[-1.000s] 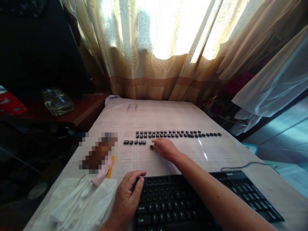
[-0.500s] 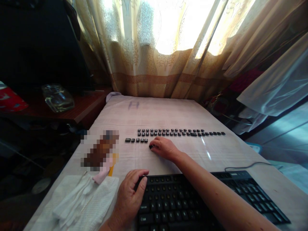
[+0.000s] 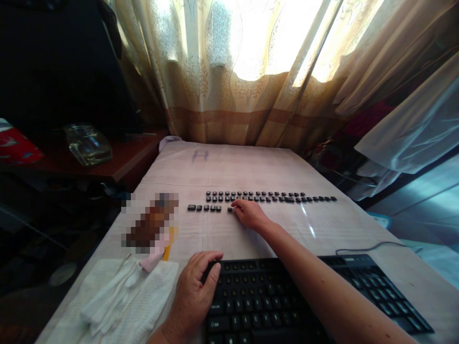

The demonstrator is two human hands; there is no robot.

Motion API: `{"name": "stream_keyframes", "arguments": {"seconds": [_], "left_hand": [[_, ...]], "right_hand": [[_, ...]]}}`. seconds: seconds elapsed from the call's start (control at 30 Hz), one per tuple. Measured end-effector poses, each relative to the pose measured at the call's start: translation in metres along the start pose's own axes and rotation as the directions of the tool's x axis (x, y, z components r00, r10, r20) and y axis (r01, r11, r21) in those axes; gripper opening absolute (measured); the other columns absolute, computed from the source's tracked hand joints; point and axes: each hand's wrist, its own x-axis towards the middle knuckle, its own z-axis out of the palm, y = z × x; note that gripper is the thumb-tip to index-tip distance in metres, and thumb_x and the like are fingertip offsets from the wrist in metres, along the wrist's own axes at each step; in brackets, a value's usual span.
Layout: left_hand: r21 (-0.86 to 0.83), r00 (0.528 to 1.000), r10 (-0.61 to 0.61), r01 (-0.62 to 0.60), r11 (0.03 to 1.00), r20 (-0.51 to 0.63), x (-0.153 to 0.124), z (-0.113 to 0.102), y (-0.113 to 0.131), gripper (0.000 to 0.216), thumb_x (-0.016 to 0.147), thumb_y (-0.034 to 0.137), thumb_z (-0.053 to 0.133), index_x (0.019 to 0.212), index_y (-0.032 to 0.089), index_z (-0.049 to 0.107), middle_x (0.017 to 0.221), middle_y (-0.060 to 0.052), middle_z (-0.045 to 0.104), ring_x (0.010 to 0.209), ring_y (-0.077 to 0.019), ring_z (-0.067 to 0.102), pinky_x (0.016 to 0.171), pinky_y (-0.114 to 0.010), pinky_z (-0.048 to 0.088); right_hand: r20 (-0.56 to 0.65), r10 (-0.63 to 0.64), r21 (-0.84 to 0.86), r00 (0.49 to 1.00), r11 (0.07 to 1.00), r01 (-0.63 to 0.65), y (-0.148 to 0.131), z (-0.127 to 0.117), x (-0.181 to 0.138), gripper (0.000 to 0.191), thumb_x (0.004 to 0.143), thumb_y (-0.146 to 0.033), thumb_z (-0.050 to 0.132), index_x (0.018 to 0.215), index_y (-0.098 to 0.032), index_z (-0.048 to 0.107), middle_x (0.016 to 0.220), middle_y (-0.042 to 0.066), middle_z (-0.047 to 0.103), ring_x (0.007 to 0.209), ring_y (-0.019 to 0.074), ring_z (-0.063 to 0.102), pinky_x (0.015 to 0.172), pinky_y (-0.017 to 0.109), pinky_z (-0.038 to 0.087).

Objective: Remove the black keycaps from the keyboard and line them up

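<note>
A black keyboard (image 3: 265,306) lies at the front of the cloth-covered table, its upper key rows showing bare switch spots without caps. My left hand (image 3: 199,284) grips its left end, thumb on top. My right hand (image 3: 249,213) reaches across the keyboard, fingers closed together at a small black keycap (image 3: 230,209) on the cloth. That keycap sits a little right of a short row of several keycaps (image 3: 206,208). Farther back run two longer rows of removed keycaps (image 3: 251,198). The fingertips partly hide the single keycap's right side.
White cloths (image 3: 125,301) lie at the left front beside a pixelated patch (image 3: 150,224) with a yellow strip. A glass jar (image 3: 88,145) and a red container (image 3: 17,143) stand on a brown side desk (image 3: 132,160). The keyboard cable (image 3: 373,244) trails right. Curtains (image 3: 222,110) hang behind.
My right hand has carried the keycap slightly away from me and right, in line with the short row. My left hand has stayed on the keyboard.
</note>
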Motion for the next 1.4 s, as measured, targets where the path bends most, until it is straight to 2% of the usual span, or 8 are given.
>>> {"name": "stream_keyframes", "arguments": {"seconds": [0.13, 0.37, 0.53, 0.7, 0.87, 1.0, 1.4], "left_hand": [[0.007, 1.000, 0.002, -0.002, 1.000, -0.004, -0.001, 0.001, 0.000, 0.018, 0.089, 0.025, 0.056, 0.098, 0.024, 0.072, 0.092, -0.003, 0.076, 0.088, -0.0186, 0.071, 0.079, -0.031, 0.059], [0.018, 1.000, 0.002, -0.002, 1.000, 0.007, -0.004, 0.001, -0.002, 0.018, 0.090, 0.026, 0.056, 0.100, 0.025, 0.071, 0.094, -0.003, 0.075, 0.089, -0.0181, 0.071, 0.081, -0.030, 0.058], [0.012, 1.000, -0.005, 0.005, 1.000, 0.018, -0.004, 0.000, -0.002, 0.018, 0.090, 0.026, 0.055, 0.100, 0.025, 0.071, 0.095, -0.003, 0.075, 0.091, -0.0179, 0.070, 0.082, -0.030, 0.058], [0.017, 1.000, 0.002, -0.002, 1.000, 0.016, -0.003, 0.000, -0.002, 0.018, 0.089, 0.025, 0.056, 0.100, 0.025, 0.071, 0.094, -0.002, 0.075, 0.089, -0.0176, 0.071, 0.081, -0.029, 0.058], [0.018, 1.000, 0.007, -0.007, 1.000, 0.008, -0.002, 0.001, -0.003, 0.018, 0.089, 0.025, 0.057, 0.100, 0.026, 0.071, 0.094, -0.002, 0.075, 0.089, -0.0176, 0.071, 0.080, -0.029, 0.058], [0.021, 1.000, 0.016, -0.016, 1.000, 0.006, -0.002, 0.001, -0.003, 0.018, 0.089, 0.025, 0.056, 0.100, 0.025, 0.071, 0.093, -0.002, 0.075, 0.089, -0.0181, 0.071, 0.080, -0.030, 0.059], [0.016, 1.000, 0.019, -0.019, 1.000, 0.007, -0.003, 0.000, -0.002, 0.017, 0.089, 0.025, 0.057, 0.099, 0.025, 0.071, 0.093, -0.002, 0.075, 0.089, -0.0176, 0.071, 0.080, -0.029, 0.059]], "right_hand": [[0.005, -0.002, 0.018, 1.000, 1.000, 0.002, -0.002, 0.001, -0.001, 0.029, 0.089, -0.026, 0.061, 0.116, -0.020, 0.068, 0.103, 0.006, 0.074, 0.092, 0.0181, 0.067, 0.081, 0.025, 0.047], [-0.018, -0.016, 0.026, 1.000, 1.000, 0.017, -0.006, 0.004, -0.001, 0.022, 0.087, -0.025, 0.061, 0.105, -0.020, 0.071, 0.105, 0.008, 0.071, 0.095, 0.0208, 0.065, 0.082, 0.029, 0.046], [0.010, -0.057, 0.054, 0.998, 0.997, 0.057, 0.001, 0.004, -0.003, 0.035, 0.081, -0.024, 0.067, 0.115, -0.021, 0.067, 0.099, 0.003, 0.072, 0.085, 0.0171, 0.065, 0.076, 0.025, 0.047], [0.037, -0.125, 0.027, 0.991, 0.992, 0.124, 0.003, -0.001, -0.002, 0.041, 0.084, -0.009, 0.054, 0.120, -0.025, 0.066, 0.109, 0.003, 0.070, 0.092, 0.0160, 0.065, 0.082, 0.024, 0.045], [0.041, -0.110, -0.031, 0.993, 0.993, 0.111, -0.003, -0.003, -0.001, 0.024, 0.090, -0.024, 0.057, 0.109, -0.022, 0.070, 0.107, 0.006, 0.070, 0.094, 0.0189, 0.065, 0.081, 0.026, 0.045], [0.018, -0.067, -0.071, 0.998, 0.995, 0.068, -0.010, -0.001, 0.000, 0.022, 0.092, -0.033, 0.057, 0.105, -0.021, 0.071, 0.103, 0.007, 0.071, 0.094, 0.0199, 0.065, 0.079, 0.027, 0.045], [0.005, -0.067, -0.129, 0.998, 0.989, 0.067, -0.014, 0.001, 0.004, 0.026, 0.095, -0.032, 0.052, 0.111, -0.021, 0.069, 0.114, 0.008, 0.069, 0.102, 0.0209, 0.065, 0.085, 0.027, 0.045]]}}
